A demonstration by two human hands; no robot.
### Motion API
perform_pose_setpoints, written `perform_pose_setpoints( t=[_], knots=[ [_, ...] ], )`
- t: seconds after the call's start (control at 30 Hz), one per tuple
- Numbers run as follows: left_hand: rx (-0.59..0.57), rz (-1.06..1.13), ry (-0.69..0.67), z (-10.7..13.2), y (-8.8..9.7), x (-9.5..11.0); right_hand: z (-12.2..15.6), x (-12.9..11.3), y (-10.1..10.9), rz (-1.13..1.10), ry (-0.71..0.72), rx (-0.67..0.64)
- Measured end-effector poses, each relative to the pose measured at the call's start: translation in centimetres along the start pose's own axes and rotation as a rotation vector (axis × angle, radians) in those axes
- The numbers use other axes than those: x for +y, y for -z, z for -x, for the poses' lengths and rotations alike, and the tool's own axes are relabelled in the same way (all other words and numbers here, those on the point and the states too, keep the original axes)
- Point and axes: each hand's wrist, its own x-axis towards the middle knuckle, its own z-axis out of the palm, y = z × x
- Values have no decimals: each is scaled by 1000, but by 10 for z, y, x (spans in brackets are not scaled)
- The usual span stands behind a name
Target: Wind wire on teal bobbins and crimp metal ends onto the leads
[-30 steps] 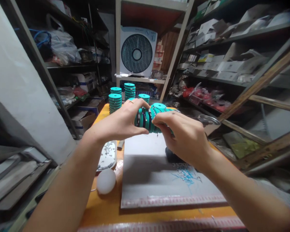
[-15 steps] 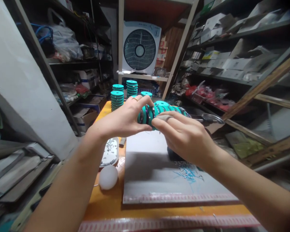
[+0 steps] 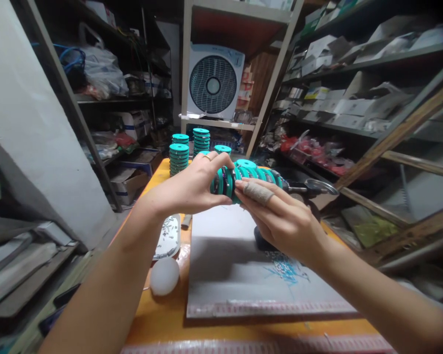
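Observation:
A row of teal spools [image 3: 256, 173] lies on its side across the middle of the view, dark thread or wire showing between the flanges. My left hand [image 3: 194, 187], with a ring on one finger, is wrapped round the row's left end. Against a spool near that hand, the fingers of my right hand [image 3: 280, 211] are pinched together; a grey wrap [image 3: 258, 193] covers one finger. Whatever is between those fingertips is too small to make out. A shiny metal part [image 3: 319, 187] sticks out beyond the row's right end.
Stacked teal spools [image 3: 179, 160] stand at the back of the orange table [image 3: 203, 332]. A white board [image 3: 221, 290] bears bluish scraps [image 3: 286, 268]. To its left are a tray of small metal pieces [image 3: 170, 233] and a white round object [image 3: 164, 276]. Behind stands a box fan [image 3: 214, 86].
My right hand has turned slightly and its fingers have shifted on the spool, so the finger wrap shows more fully. My left hand keeps its hold. The view has tilted a little.

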Motion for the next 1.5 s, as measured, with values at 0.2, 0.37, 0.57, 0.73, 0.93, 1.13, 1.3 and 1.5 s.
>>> perform_pose_setpoints(
  t=[0.2, 0.37, 0.57, 0.73, 0.93, 1.13, 1.3, 1.5],
  knots=[
    [5, -47, -6, 1, -1, 0, 6, 1, -4, 92, 73, -138],
    [16, -45, 24, 0, -2, -2, 32, -14, 15, 62, -52, -197],
    [13, -22, 43, -2, -3, -3, 97, -43, 38, -277, -518, -457],
    [-5, -10, 76, -3, -3, -2, 135, -48, 26, -390, -848, -508],
    [25, -92, 37, -4, -2, -1, 145, -52, 19, -423, -867, -459],
    [65, -313, -104, -10, -3, 25, 147, -58, 19, -361, -812, -418],
    [-40, -296, -187, -34, -10, 50, 146, -50, 31, -390, -811, -372],
    [-110, -394, -80, -54, -24, 51, 146, -47, 38, -417, -838, -379]
  ],
)
